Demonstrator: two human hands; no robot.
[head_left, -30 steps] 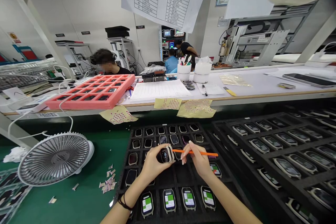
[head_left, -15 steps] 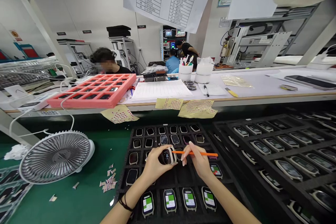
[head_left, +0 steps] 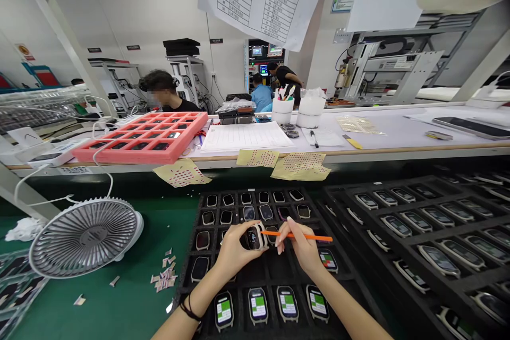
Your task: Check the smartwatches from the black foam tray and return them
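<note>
The left hand [head_left: 238,248] grips a light, rigid smartwatch [head_left: 253,238] by its edges, sparing the fragile screen; the right hand [head_left: 299,248] pinches an orange stick [head_left: 308,236].

Watch [head_left: 253,237]: glossy glass face, pale matt case. Orange stick [head_left: 297,236]: smooth plastic, low sheen. Black tray [head_left: 281,271]: matt foam, slightly rough. Pink tray [head_left: 139,155]: matt foam too. Fan grille [head_left: 84,239]: grey ribbed plastic. Green bench mat [head_left: 127,244]: smooth, faint sheen. Yellowish paper sheets [head_left: 300,167]: matt, dotted with small stickers. Phone [head_left: 470,127]: glossy dark glass.
</note>
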